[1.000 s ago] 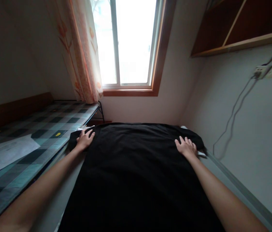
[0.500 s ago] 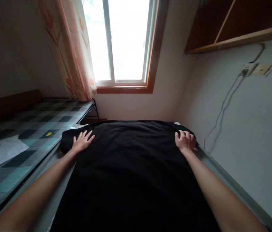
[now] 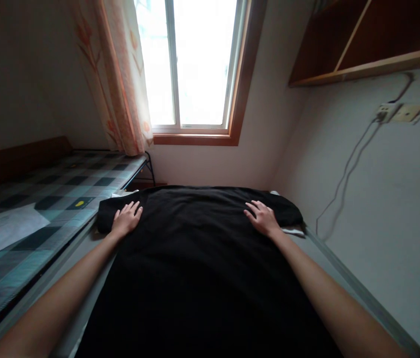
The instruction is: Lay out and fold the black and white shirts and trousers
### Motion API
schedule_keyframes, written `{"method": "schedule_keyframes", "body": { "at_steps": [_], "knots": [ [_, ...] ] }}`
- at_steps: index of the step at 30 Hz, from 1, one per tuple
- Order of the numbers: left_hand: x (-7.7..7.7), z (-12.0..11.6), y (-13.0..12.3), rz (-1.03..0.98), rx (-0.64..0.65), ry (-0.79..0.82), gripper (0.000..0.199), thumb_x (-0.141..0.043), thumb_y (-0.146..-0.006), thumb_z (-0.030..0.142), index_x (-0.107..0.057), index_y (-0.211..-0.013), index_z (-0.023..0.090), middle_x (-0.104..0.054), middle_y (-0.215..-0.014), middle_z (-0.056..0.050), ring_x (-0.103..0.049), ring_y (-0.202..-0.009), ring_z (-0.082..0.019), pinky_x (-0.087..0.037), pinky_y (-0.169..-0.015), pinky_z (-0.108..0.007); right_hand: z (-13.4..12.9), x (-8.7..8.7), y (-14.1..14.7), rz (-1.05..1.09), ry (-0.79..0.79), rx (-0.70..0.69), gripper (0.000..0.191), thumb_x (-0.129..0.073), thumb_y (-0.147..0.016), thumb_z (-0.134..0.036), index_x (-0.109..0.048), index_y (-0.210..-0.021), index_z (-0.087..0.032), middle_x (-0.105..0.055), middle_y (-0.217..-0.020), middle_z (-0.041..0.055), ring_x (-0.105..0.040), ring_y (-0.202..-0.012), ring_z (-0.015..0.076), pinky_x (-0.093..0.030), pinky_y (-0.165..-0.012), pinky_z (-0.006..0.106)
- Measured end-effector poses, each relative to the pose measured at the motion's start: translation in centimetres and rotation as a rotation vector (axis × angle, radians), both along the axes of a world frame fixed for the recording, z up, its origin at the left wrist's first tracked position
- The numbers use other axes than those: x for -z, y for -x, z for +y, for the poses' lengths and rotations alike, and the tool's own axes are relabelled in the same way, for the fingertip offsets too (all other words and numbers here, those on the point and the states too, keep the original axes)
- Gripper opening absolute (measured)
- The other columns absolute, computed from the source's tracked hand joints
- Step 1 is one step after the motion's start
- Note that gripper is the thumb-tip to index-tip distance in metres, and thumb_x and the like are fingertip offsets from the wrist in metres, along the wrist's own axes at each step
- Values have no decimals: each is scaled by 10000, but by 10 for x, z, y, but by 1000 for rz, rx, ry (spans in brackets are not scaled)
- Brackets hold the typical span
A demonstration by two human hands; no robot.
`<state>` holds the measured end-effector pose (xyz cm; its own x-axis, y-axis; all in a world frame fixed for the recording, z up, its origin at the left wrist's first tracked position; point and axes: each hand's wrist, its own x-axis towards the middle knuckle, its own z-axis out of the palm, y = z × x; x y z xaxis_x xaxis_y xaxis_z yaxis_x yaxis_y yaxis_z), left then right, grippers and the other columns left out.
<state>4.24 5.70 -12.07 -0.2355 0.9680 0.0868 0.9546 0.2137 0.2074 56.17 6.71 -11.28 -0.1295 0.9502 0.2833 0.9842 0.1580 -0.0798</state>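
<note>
The left hand (image 3: 126,220) and right hand (image 3: 262,218) lay open on the black shirt (image 3: 202,263), fingers a little apart, gripping nothing. The shirt was spread on the grey bench (image 3: 78,318).

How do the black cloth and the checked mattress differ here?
The black cloth is plain and dark, while the checked mattress has teal, grey and dark squares. The left hand and right hand appear to rest on the cloth; a white paper lies on the mattress. Both are spread out.
</note>
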Motion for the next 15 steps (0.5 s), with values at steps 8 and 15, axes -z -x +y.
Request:
{"method": "schedule_keyframes", "body": {
  "at_steps": [8, 15],
  "knots": [
    [-18, -64, -14, 283, -16, -76, 500, -385, -893, 474, -603, -1236, 183, -600, -1269, -153, -549, -1169, -322, -442, -943, -439, -5, 9, 15, -29, 153, -21, 541, -328, -982, -477, -445, -1447, -226, -399, -1519, 87, -313, -1413, 265, -262, -1126, 400],
    [-47, -104, -29, 188, -117, 156, 573, -322, -885, 571, -539, -1254, 188, -693, -1031, -169, -659, -964, -364, -485, -795, -450, -12, -8, -10, -95, 88, -24, 467, -410, -960, -453, -595, -1305, -199, -575, -1319, 140, -565, -1148, 290, -431, -950, 411]
  ]
}}
